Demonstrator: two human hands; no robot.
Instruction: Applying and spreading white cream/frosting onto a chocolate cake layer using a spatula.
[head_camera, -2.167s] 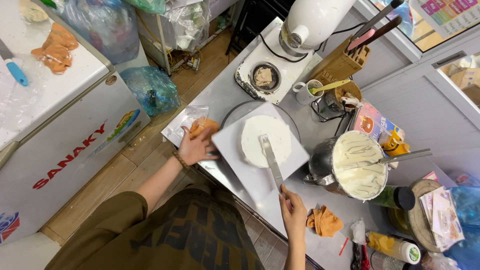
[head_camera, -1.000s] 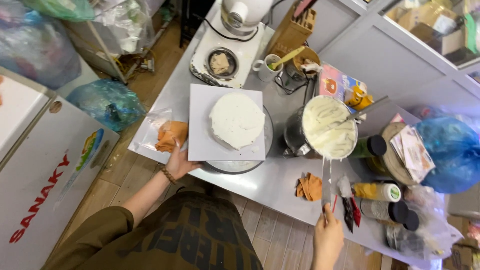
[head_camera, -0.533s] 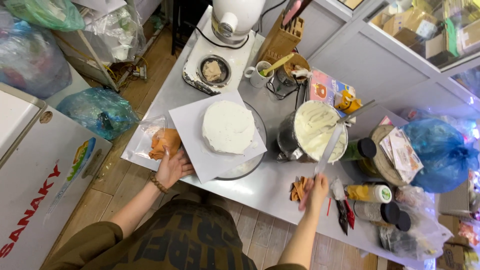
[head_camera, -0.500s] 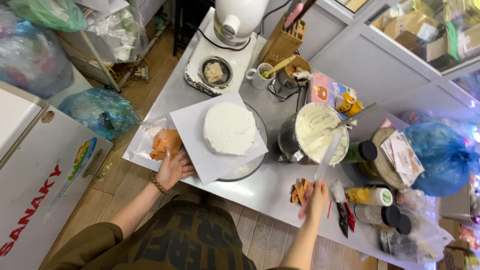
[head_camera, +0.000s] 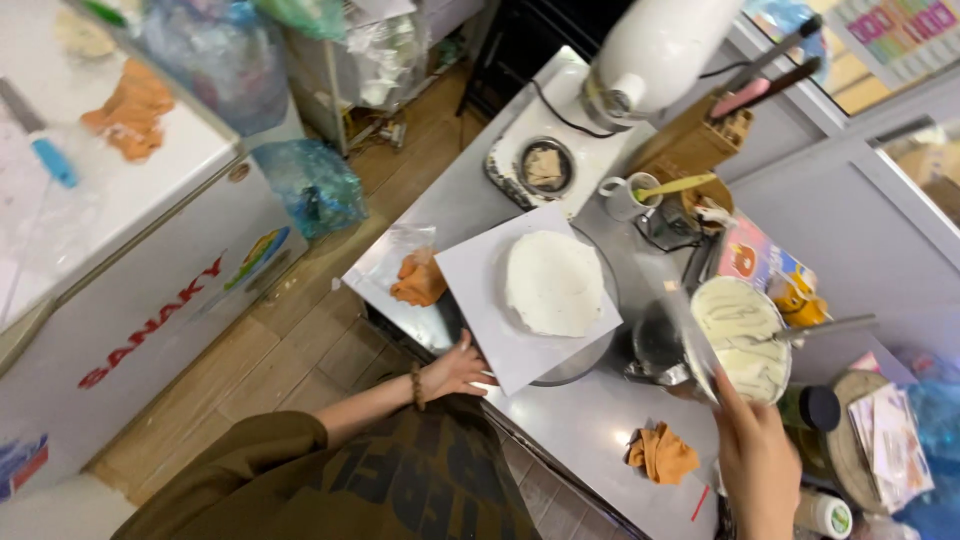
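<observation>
A round white frosted cake (head_camera: 555, 283) sits on a square white board (head_camera: 500, 340) on a turntable. My left hand (head_camera: 458, 368) rests at the near corner of that board, fingers spread on the steel counter edge. My right hand (head_camera: 757, 460) grips a long metal spatula (head_camera: 692, 345) whose blade reaches up over the metal bowl of white cream (head_camera: 742, 338). A second utensil handle (head_camera: 830, 326) sticks out of the bowl to the right.
An orange cloth (head_camera: 420, 280) lies left of the board, another (head_camera: 662, 454) near my right hand. A white stand mixer (head_camera: 640, 60), a cup with a yellow spoon (head_camera: 628, 196), a wooden tool holder (head_camera: 690, 150), bottles (head_camera: 815, 408) and a chest freezer (head_camera: 120, 260) surround the counter.
My right hand lifted the spatula from the counter edge toward the cream bowl. My left hand slid from the orange cloth to the board's near corner. The camera tilted closer.
</observation>
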